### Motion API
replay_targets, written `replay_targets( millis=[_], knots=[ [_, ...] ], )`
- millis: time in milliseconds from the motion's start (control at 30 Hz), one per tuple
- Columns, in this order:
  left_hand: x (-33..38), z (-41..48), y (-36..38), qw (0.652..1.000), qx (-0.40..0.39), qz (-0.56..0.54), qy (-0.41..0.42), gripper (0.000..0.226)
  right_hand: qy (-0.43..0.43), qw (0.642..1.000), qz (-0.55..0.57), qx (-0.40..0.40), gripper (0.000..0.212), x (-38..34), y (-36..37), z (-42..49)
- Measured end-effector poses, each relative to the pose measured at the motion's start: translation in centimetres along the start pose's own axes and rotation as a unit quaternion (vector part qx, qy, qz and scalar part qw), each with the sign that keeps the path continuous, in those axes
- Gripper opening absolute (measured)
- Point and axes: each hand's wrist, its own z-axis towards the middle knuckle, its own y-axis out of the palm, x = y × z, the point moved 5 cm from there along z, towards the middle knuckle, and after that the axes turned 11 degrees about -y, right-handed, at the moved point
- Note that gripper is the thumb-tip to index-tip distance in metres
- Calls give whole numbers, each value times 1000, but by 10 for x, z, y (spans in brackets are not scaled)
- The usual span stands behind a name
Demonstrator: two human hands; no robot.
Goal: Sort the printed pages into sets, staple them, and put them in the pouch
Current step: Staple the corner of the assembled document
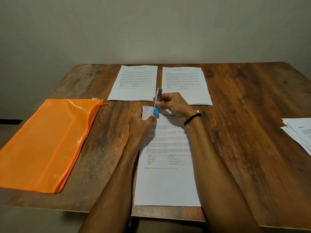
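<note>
A set of printed pages (pixel 168 182) lies in front of me on the wooden table (pixel 244 132). My left hand (pixel 143 121) pinches its top left corner, lifted off the table. My right hand (pixel 173 104) grips a stapler (pixel 157 101) with a metal body and a blue end, set on that corner. Two more page sets lie at the back, the left set (pixel 134 83) and the right set (pixel 185 84). An orange zip pouch (pixel 45 142) lies flat at the left.
A loose pile of pages (pixel 301 133) sits at the table's right edge, partly out of view. A plain wall stands behind the table. The table's front edge runs close under my forearms.
</note>
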Motion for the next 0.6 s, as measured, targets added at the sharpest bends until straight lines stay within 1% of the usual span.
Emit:
replay_targets(
  millis=[67,167,267,367,500,600],
  knots=[
    [-1,1,0,1000,-12,-3,-3,23,-11,1000,-7,-3,16,0,0,0],
    [2,1,-1,1000,-6,-17,5,16,-36,999,-24,-3,9,-2,0,1],
    [1,1,-1,1000,5,16,-9,21,-51,998,-45,5,14,-3,1,1],
    [-2,3,0,1000,-5,13,-16,25,-50,997,-57,7,19,-3,2,1],
    [0,2,0,1000,-4,8,-12,23,-49,997,-66,10,20,-2,4,2],
    [-1,1,-2,1000,16,-6,0,14,-50,996,-73,23,21,-4,11,0]
  ],
)
